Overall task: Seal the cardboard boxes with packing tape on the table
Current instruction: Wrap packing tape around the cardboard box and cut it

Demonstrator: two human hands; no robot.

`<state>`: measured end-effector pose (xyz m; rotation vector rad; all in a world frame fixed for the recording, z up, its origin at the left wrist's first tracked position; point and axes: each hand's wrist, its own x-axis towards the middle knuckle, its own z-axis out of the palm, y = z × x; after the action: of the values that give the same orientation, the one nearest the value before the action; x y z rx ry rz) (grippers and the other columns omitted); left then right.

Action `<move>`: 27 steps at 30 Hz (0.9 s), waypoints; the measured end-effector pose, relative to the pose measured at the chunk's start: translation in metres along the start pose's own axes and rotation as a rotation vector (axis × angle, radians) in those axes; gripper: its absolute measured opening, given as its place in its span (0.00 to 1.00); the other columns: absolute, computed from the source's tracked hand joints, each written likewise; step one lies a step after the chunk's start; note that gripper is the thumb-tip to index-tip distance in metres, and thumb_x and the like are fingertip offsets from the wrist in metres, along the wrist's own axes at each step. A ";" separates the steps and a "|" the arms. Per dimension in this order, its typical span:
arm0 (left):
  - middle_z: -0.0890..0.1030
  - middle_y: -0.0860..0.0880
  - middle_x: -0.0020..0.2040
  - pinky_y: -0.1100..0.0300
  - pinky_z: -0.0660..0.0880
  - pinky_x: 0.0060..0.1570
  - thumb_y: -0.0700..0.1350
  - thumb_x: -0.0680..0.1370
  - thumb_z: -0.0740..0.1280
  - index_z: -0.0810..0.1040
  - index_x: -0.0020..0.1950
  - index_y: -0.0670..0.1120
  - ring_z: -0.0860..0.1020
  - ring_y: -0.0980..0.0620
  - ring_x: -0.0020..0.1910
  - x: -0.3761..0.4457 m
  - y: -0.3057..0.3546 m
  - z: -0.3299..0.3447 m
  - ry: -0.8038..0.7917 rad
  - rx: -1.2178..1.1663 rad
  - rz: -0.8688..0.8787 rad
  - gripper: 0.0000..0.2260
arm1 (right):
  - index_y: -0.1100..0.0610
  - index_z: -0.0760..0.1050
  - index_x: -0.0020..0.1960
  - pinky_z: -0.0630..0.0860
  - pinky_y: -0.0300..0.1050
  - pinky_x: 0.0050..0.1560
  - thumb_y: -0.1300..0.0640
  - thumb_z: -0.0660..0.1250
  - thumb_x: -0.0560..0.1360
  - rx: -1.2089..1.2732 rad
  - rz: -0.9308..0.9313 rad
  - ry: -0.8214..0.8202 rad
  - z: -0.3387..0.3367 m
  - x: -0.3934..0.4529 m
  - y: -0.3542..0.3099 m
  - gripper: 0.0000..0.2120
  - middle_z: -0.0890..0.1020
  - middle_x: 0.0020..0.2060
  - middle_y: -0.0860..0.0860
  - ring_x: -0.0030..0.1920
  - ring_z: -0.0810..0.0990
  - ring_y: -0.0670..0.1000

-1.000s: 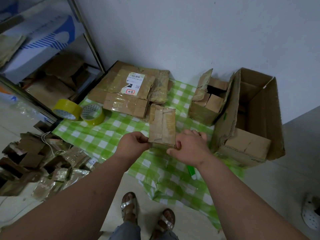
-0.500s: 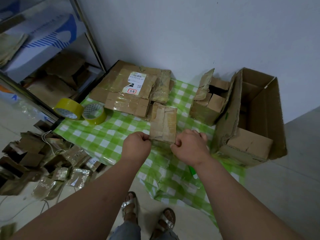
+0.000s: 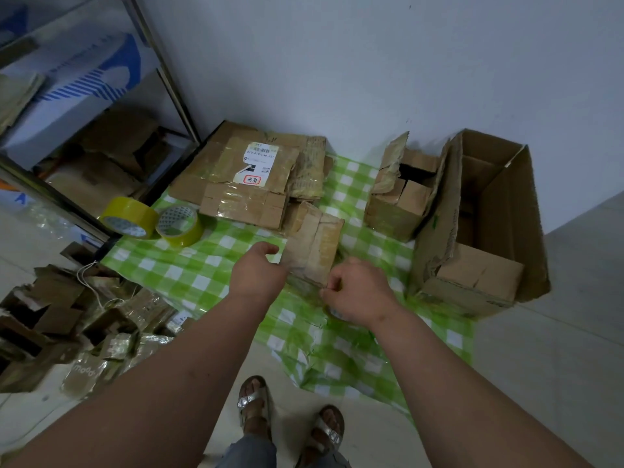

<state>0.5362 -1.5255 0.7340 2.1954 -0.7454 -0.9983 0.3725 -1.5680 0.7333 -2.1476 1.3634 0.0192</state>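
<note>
Glossy checked cloth (image 3: 189,268); creased, tape-wrapped small box (image 3: 312,251).

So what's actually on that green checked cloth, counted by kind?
Tape rolls: 2
Assembled boxes: 3, small, medium, large
Flattened cardboard stack: 1
Total: 6

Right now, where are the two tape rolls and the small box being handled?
left tape roll (image 3: 130,216), head view, yellow outer band
right tape roll (image 3: 182,227), head view, outer band
small box (image 3: 314,249), head view, top face
</note>
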 end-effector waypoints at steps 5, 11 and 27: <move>0.83 0.45 0.35 0.43 0.82 0.44 0.39 0.70 0.69 0.81 0.38 0.51 0.82 0.41 0.39 0.016 0.009 -0.019 0.005 0.117 0.049 0.07 | 0.49 0.81 0.37 0.78 0.43 0.49 0.59 0.71 0.68 0.205 -0.050 -0.102 -0.004 -0.005 -0.017 0.05 0.75 0.38 0.41 0.47 0.78 0.48; 0.84 0.45 0.42 0.49 0.81 0.47 0.42 0.74 0.68 0.81 0.52 0.48 0.82 0.41 0.43 0.035 0.005 -0.037 0.053 0.185 0.109 0.08 | 0.55 0.85 0.52 0.73 0.37 0.54 0.60 0.72 0.72 0.439 -0.080 -0.118 0.003 -0.006 -0.037 0.09 0.76 0.39 0.36 0.45 0.76 0.40; 0.69 0.46 0.68 0.55 0.67 0.66 0.51 0.63 0.82 0.63 0.73 0.43 0.66 0.47 0.69 0.015 -0.042 -0.040 -0.074 0.388 0.405 0.45 | 0.49 0.72 0.52 0.72 0.41 0.45 0.51 0.77 0.70 0.728 0.097 -0.132 0.056 0.000 -0.035 0.17 0.77 0.52 0.48 0.49 0.76 0.47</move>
<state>0.5864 -1.4961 0.7184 2.1931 -1.4521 -0.7765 0.4176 -1.5306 0.7031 -1.4450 1.1593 -0.2548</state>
